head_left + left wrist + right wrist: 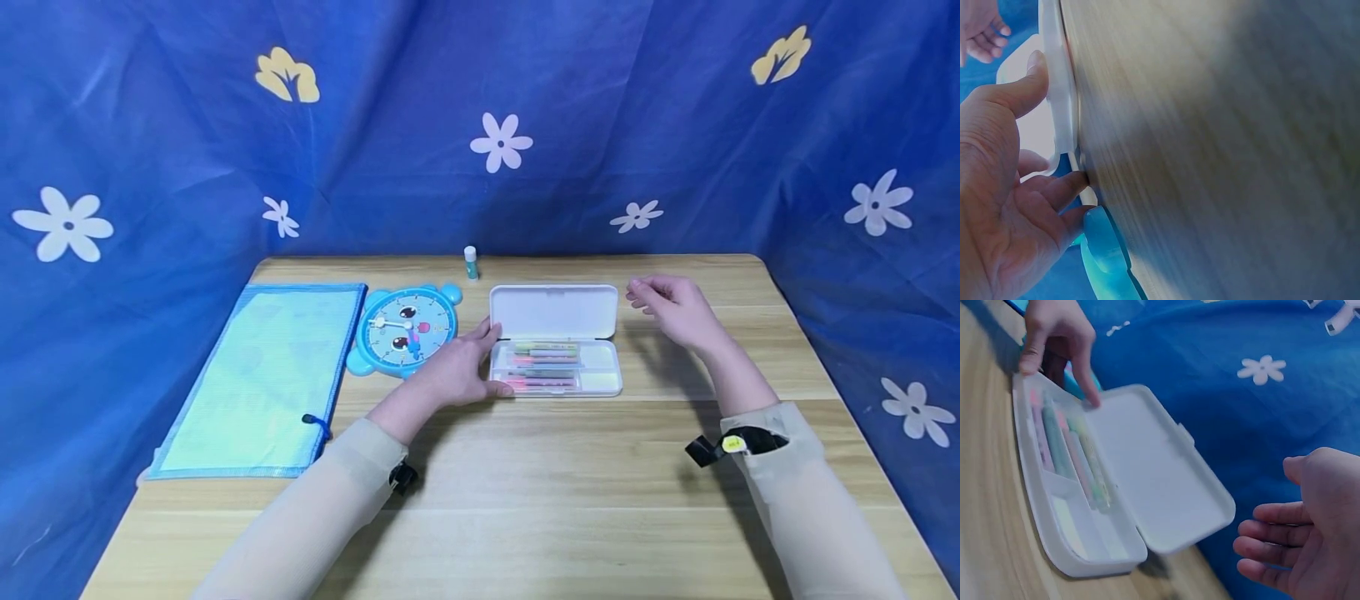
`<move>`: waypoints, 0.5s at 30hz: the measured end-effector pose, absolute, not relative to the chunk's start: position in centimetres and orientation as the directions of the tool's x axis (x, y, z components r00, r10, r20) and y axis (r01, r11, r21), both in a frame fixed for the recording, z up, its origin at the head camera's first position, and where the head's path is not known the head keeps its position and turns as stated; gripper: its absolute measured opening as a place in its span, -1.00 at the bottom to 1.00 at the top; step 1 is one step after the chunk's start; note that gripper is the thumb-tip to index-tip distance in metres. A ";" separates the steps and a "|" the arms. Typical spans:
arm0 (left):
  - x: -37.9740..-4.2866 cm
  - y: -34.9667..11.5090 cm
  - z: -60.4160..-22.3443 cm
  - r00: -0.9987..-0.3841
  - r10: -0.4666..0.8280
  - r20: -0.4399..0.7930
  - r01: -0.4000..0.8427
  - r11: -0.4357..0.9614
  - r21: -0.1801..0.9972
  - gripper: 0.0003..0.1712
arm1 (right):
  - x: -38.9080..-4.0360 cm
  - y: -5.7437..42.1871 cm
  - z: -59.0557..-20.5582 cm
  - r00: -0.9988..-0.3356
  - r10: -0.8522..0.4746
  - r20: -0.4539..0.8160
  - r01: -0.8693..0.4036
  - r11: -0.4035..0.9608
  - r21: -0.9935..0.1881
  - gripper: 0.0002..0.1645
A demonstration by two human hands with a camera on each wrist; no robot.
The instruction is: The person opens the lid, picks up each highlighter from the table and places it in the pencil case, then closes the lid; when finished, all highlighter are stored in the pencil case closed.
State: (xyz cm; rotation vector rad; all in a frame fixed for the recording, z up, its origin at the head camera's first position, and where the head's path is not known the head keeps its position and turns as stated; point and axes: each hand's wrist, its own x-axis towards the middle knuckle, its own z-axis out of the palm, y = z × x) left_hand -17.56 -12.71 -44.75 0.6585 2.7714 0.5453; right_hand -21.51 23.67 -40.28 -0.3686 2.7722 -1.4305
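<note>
A white pencil case [555, 310] lies with its lid raised, and several coloured pens [542, 380] sit in its compartments. At the case's left end, my left hand [459, 369] holds it, thumb on the front corner and a finger by the hinge side. The right wrist view shows this same left hand [1063, 331] spanning the end of the case. To the right of the lid, my right hand [675, 310] hovers above the table, its fingers loosely bent and nothing in them. The right hand [1329, 519] is apart from the case.
Just left of my left hand lies a blue toy clock [405, 333] with an animal face. Farther left is a blue-edged zip folder [258, 383]. A small glue stick [471, 263] stands near the back edge of the wooden table [540, 517], before a blue cloth [405, 167].
</note>
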 end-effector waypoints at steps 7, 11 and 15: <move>-17.4 -12.8 -44.5 -0.873 0.459 -0.167 0.356 0.832 0.425 0.40 | -23.4 24.1 -41.8 -0.976 -0.200 -0.090 -0.043 0.577 -0.815 -0.15; -17.4 -12.7 -44.5 -0.874 0.453 -0.173 0.346 0.833 0.432 0.39 | -24.3 23.9 -42.7 -0.959 -0.226 -0.174 0.040 0.497 -0.867 -0.11; -17.4 -12.6 -44.5 -0.877 0.448 -0.176 0.339 0.835 0.432 0.38 | -24.9 23.4 -43.2 -0.947 -0.233 -0.223 0.097 0.453 -0.886 -0.11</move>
